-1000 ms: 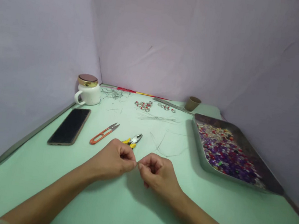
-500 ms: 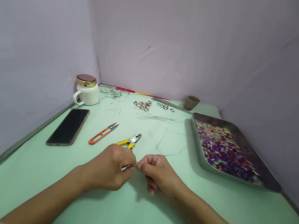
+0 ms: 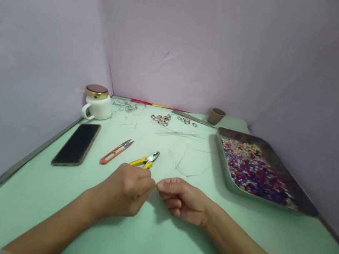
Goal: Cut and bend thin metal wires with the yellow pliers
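My left hand [image 3: 131, 190] is closed, back up, its thumb and forefinger pinched at the middle of the table. Close against it, my right hand [image 3: 182, 200] is closed too, thumb pressed on the forefinger and palm turned partly up. The fingertips of both hands almost meet, and whatever they pinch is too small to make out. Just beyond my left hand lie pliers [image 3: 147, 159] with yellow handles, partly hidden by the knuckles. Orange thread snips [image 3: 116, 152] rest to their left. Loose thin wires [image 3: 186, 175] lie on the table past my right hand.
A metal tray [image 3: 228, 180] of mixed beads stands at right. At left are a phone [image 3: 77, 144] and a white lidded mug [image 3: 99, 108]. Farther back lie red-and-clear beaded pieces [image 3: 161, 119], wire scraps [image 3: 125, 106], tweezers-like metal strip [image 3: 194, 118] and a small brown cup [image 3: 216, 117].
My right hand has rolled so that its palm faces up more, its lower fingers curling in. My left hand's pinch has closed up, hiding the gap between thumb and forefinger.
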### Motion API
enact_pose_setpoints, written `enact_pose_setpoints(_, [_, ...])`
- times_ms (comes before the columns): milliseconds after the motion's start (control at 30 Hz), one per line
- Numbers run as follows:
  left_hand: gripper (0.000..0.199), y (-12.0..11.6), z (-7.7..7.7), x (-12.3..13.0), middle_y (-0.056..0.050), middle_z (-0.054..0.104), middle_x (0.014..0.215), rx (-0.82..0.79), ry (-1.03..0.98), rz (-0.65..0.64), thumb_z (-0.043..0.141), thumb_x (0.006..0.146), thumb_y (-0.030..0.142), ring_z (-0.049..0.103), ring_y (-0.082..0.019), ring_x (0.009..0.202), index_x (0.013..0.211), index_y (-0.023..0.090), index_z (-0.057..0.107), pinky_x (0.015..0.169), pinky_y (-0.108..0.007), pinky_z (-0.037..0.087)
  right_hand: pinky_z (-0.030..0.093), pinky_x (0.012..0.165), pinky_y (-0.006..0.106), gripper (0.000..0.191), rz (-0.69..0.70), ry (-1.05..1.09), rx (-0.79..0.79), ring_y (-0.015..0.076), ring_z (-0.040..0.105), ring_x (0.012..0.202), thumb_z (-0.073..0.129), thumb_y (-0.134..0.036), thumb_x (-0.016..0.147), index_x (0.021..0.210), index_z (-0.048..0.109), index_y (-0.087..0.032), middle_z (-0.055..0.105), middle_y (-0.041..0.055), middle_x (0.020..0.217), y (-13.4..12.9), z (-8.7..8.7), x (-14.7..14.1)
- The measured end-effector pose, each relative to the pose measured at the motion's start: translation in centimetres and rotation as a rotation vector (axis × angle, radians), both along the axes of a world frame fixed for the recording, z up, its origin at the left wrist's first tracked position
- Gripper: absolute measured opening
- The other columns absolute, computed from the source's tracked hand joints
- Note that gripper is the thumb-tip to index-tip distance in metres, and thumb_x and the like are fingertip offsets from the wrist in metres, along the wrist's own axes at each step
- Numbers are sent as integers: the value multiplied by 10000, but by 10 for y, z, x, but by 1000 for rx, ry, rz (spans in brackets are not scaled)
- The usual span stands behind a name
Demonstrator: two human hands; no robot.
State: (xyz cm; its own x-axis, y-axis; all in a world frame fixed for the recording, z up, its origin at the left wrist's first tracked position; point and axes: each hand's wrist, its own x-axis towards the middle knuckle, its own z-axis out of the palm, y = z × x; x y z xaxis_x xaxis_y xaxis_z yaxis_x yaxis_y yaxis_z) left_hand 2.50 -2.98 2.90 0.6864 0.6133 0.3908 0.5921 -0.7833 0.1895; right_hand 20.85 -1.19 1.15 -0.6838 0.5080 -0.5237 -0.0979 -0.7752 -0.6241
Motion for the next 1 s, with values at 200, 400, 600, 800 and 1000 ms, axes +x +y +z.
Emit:
enact_pose_setpoints(200, [144,7,6,2,57,398,447,-857,-376,428,492,675,213,322,-56,412,591,142,585,398,-181,254,409,407,207,365,-247,-373,473,91,534,494,497,-475,766,882,588,-141,601,45,775,6,3,2])
enact_pose_setpoints(400, [103,8,10,3,60,428,444,-1061,-502,504,554,605,228,319,-45,394,562,138,574,380,-176,232,464,603,250,258,-295,-494,930,152,565,740,541,-383,754,853,615,-158,621,48,805,3,4,4])
enact_pose_setpoints(600, [90,7,11,6,70,409,430,-1114,-496,506,562,596,216,291,-37,390,566,132,580,379,-174,223,432,543,220,165,-111,-577,1215,137,562,665,637,-272,679,805,639,-166,626,29,735,-9,5,1])
enact_pose_setpoints(800, [64,8,10,2,62,422,436,-1141,-437,431,555,573,175,315,-46,416,539,128,583,397,-181,236,400,571,228,86,167,-625,1441,111,528,580,583,-147,700,702,668,-157,617,19,657,-6,9,5])
enact_pose_setpoints(1000, [80,6,13,3,53,421,439,-1140,-344,390,530,567,168,315,-55,420,542,122,590,396,-193,229,395,518,218,114,272,-600,1131,123,537,567,636,-222,657,739,671,-151,631,15,636,-3,20,11])
